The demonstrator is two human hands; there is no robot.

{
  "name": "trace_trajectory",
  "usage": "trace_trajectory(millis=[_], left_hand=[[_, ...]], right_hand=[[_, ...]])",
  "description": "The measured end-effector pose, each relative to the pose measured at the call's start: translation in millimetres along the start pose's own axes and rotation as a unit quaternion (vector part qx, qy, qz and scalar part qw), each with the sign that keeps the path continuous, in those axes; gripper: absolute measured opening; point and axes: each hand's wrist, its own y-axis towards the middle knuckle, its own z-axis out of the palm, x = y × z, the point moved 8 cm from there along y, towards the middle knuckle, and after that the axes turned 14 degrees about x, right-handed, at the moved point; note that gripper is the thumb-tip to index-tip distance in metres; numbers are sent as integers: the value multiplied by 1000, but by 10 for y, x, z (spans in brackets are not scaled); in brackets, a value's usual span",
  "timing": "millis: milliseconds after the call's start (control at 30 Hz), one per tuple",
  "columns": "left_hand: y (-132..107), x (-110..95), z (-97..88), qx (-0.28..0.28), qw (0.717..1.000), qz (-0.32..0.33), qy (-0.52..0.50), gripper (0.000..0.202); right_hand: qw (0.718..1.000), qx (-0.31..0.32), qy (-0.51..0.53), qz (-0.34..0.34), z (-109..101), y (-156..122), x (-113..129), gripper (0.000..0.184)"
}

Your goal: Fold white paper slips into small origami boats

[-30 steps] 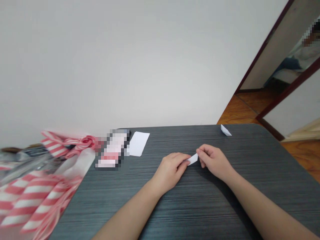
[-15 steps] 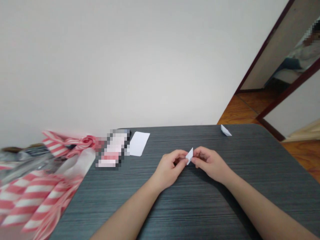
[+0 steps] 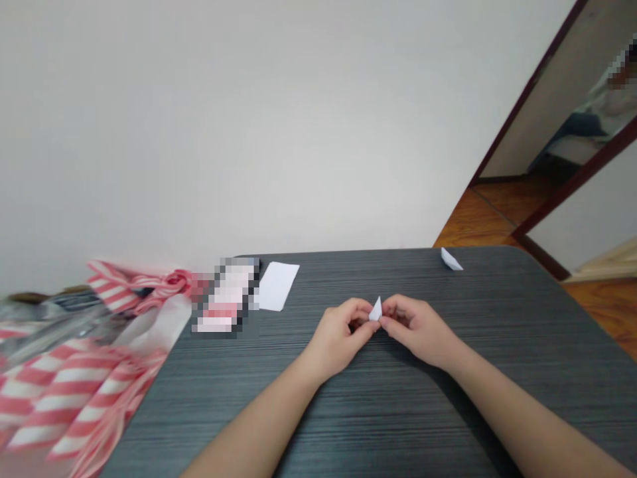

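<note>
A small folded piece of white paper (image 3: 376, 311) stands between my two hands, its pointed tip upward. My left hand (image 3: 343, 335) pinches its left side between thumb and fingers. On the other side, my right hand (image 3: 415, 330) closes its thumb and fingertips on the right edge. Both hands are held low over the middle of the dark table (image 3: 348, 425). My fingers hide the lower part of the paper. A second folded white paper (image 3: 451, 259) lies near the table's far right edge.
White paper sheets (image 3: 279, 287) lie at the back left, beside a blurred-out phone-like object (image 3: 226, 295). Red-and-white striped cloth or bags (image 3: 74, 392) are heaped left of the table. A white wall (image 3: 318, 133) rises behind. Wooden floor (image 3: 462, 216) shows at the right.
The folded paper in my hands has turned more upright and shows less of its lower part. My thumbs have come closer together beneath it.
</note>
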Motion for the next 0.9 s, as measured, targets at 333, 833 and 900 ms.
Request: trace_trajectory(millis=[333, 833, 900], left_hand=[[-6, -52, -11, -14, 999, 4, 42, 13], [-13, -41, 5, -7, 998, -6, 58, 14], [-13, -36, 6, -7, 998, -6, 60, 15]], right_hand=[[1000, -9, -13, 1, 6, -6, 28, 5], [999, -4, -39, 3, 6, -2, 34, 5], [999, -4, -42, 4, 7, -1, 37, 5]])
